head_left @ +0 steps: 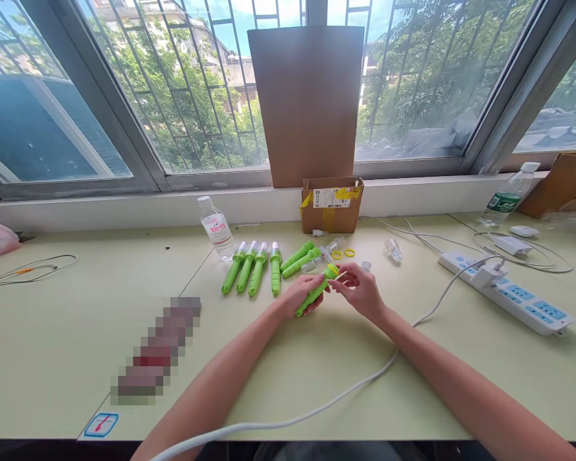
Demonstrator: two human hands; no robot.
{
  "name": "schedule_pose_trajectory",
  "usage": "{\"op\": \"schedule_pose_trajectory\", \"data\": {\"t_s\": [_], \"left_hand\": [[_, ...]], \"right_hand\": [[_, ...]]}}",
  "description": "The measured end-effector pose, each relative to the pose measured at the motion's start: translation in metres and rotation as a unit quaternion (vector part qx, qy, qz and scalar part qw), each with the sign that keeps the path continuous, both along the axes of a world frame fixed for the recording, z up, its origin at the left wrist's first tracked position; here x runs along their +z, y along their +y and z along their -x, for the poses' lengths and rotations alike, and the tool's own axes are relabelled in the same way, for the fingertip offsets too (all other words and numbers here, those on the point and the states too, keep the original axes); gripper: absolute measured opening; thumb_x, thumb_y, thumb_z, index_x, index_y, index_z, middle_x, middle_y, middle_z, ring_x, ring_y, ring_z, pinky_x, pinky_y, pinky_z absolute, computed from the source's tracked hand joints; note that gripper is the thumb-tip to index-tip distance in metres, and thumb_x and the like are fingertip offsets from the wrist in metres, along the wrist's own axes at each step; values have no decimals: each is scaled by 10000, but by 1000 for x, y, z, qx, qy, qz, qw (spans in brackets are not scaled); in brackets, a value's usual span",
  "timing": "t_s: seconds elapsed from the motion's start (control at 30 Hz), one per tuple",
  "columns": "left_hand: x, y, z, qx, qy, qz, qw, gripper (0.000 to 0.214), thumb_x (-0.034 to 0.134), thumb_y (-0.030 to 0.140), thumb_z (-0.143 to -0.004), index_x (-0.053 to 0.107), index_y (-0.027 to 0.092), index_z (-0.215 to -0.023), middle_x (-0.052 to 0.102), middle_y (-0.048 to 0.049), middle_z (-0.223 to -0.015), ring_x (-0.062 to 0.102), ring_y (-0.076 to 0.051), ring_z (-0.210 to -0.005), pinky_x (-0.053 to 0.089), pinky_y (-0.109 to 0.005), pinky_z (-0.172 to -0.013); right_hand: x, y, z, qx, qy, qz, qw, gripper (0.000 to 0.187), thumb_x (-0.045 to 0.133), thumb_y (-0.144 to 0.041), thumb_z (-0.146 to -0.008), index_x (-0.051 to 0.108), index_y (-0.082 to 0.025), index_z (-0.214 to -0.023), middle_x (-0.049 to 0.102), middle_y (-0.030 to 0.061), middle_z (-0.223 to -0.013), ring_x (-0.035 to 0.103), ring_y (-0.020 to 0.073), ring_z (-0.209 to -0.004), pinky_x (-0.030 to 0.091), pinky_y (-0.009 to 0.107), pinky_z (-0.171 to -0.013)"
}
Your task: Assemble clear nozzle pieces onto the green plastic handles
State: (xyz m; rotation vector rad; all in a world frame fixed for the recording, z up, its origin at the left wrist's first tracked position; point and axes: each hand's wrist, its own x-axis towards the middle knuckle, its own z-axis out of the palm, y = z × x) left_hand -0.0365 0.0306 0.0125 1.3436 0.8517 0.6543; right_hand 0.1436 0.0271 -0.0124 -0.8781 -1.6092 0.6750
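My left hand (300, 296) is closed around a green plastic handle (312, 296), which tilts up to the right. A yellow ring (333, 271) sits at its upper end. My right hand (360, 291) pinches at that ring with thumb and fingers; the exact contact is partly hidden. Just behind the right fingers a clear plastic piece (366, 266) shows in part. Several green handles with clear tops, such as this one (258, 272), lie side by side left of my hands. Two more green handles (301, 258) lie beyond, beside clear tubes (335, 243) and two loose yellow rings (349, 252).
A cardboard box (332, 214) stands by the window sill, with a water bottle (217, 229) to its left. Another clear tube (393, 250) lies right. A white cable (355, 387) crosses under my right forearm to a power strip (509, 291). A second bottle (509, 195) stands far right.
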Motion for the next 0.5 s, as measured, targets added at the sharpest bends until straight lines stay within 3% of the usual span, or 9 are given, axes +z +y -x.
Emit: {"op": "schedule_pose_trajectory", "data": {"t_s": [0.1, 0.33, 0.5], "left_hand": [[-1, 2, 3, 0, -16, 22, 1000, 517, 434, 647, -828, 543, 143, -793, 486, 43, -452, 342, -61, -267, 217, -174, -256], [-2, 5, 5, -36, -52, 36, 997, 501, 387, 618, -858, 542, 145, -799, 429, 56, -386, 276, -62, -251, 198, -179, -255], [5, -1, 4, -27, -5, -3, 1000, 411, 597, 541, -774, 537, 157, -909, 443, 82, -435, 300, -42, -279, 219, -154, -270]], "right_hand": [[4, -1, -1, 15, -23, -5, 1000, 339, 688, -471, -746, 523, -231, -921, 676, 30, -780, 694, 196, -646, 609, 338, -539], [8, 0, -5, 45, -81, -35, 995, 244, 613, -389, -817, 525, -247, -994, 678, 43, -900, 694, 177, -716, 601, 319, -581], [4, 2, -4, 17, -72, -48, 996, 160, 584, -371, -832, 553, -248, -930, 690, 37, -873, 694, 183, -697, 602, 344, -599]]}}
